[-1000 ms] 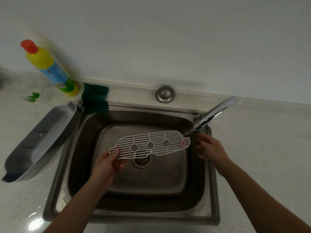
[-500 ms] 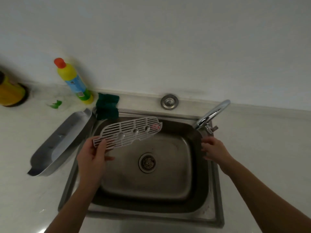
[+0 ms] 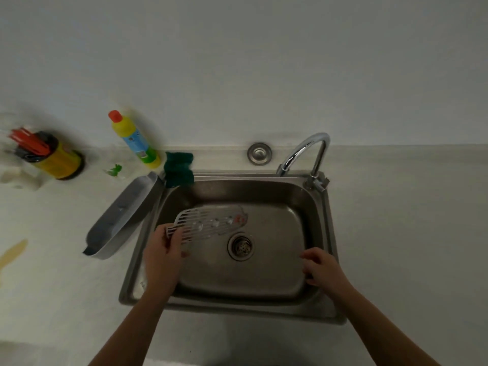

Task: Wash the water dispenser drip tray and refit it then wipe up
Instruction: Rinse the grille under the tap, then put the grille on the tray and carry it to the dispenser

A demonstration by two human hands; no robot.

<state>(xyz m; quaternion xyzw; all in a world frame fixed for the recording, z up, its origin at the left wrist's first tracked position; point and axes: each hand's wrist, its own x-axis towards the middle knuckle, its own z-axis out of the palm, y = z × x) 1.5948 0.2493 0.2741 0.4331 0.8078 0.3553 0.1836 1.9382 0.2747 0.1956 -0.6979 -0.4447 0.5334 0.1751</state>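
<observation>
My left hand [image 3: 164, 250] grips the near end of the white slotted drip tray grille [image 3: 211, 223], which is blurred and held over the left half of the steel sink [image 3: 327, 233]. The grey drip tray base [image 3: 124, 212] lies on the counter against the sink's left rim, empty side up. My right hand [image 3: 320, 266] hovers over the sink's right front corner, fingers loosely curled and apart, with nothing in it. The chrome tap [image 3: 307, 151] stands at the back right, spout over the basin; no water is visible.
A green sponge [image 3: 179, 169] hangs over the sink's back left rim. Behind it stand a yellow detergent bottle [image 3: 134, 141] and a yellow utensil holder [image 3: 56, 158]. A yellowish spill [image 3: 13, 252] marks the counter at far left. The drain strainer [image 3: 240, 246] sits mid-basin.
My left hand carried the grille from under the tap toward the left side of the sink. My right hand drew back from the tap toward the front right. The view pulled back.
</observation>
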